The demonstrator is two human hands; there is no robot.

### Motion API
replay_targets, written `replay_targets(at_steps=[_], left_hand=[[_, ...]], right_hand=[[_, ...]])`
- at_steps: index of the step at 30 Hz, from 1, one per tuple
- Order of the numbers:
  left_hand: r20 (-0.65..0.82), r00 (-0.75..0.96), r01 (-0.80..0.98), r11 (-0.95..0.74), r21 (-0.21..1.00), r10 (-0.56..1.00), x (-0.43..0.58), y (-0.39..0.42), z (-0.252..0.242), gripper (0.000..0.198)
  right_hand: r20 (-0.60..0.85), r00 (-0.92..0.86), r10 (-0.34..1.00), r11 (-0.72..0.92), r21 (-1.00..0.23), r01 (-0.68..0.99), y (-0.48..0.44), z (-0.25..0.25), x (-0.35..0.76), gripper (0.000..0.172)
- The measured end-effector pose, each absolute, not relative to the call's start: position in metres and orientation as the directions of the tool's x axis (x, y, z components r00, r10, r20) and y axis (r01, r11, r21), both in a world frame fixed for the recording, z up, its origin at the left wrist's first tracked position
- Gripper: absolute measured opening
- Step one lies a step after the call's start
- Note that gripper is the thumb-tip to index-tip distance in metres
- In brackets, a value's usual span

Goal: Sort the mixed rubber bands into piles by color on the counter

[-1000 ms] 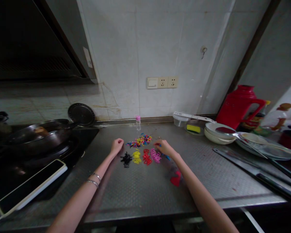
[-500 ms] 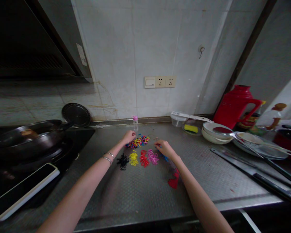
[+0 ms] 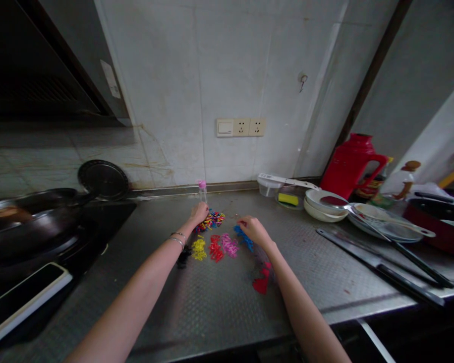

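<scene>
A mixed heap of small coloured pieces (image 3: 214,219) lies on the steel counter (image 3: 227,287). In front of it sit sorted little piles: black (image 3: 182,257), yellow (image 3: 199,248), red (image 3: 215,247), pink (image 3: 229,245) and blue (image 3: 243,237). My left hand (image 3: 199,212) rests on the left edge of the mixed heap, fingers curled in a pinch. My right hand (image 3: 251,229) hovers just right of the blue pile, fingers bent together over something too small to name. A small clear bottle with a pink cap (image 3: 202,191) stands behind the heap.
A wok (image 3: 30,222) sits on the hob at left, with a phone (image 3: 18,307) near the counter's front edge. At right stand a red jug (image 3: 350,164), stacked bowls (image 3: 323,206), plates, a sponge (image 3: 288,199) and long knives (image 3: 382,264). A red scrap (image 3: 261,283) lies beside my right forearm.
My left hand moved from near the black pile up to the mixed heap. My right hand stayed by the blue pile. The view shifted right.
</scene>
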State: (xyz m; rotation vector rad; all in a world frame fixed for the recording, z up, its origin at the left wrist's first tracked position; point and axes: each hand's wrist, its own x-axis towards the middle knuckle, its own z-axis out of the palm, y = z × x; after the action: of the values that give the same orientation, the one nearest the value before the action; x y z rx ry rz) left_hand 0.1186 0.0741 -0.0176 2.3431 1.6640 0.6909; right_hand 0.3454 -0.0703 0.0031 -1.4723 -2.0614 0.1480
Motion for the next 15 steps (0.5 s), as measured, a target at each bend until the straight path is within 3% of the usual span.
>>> replay_targets(at_steps=[10, 15], left_hand=[[0.309, 0.280, 0.856, -0.382, 0.348, 0.909, 0.131, 0.065, -0.001, 0.019], [0.342, 0.464, 0.731, -0.571, 0.374, 0.817, 0.162, 0.044, 0.011, 0.020]], right_hand=[[0.389, -0.172, 0.905, 0.339, -0.418, 0.843, -0.072, 0.006, 0.349, 0.023], [0.402, -0.112, 0.909, 0.292, -0.421, 0.859, -0.071, 0.004, 0.354, 0.024]])
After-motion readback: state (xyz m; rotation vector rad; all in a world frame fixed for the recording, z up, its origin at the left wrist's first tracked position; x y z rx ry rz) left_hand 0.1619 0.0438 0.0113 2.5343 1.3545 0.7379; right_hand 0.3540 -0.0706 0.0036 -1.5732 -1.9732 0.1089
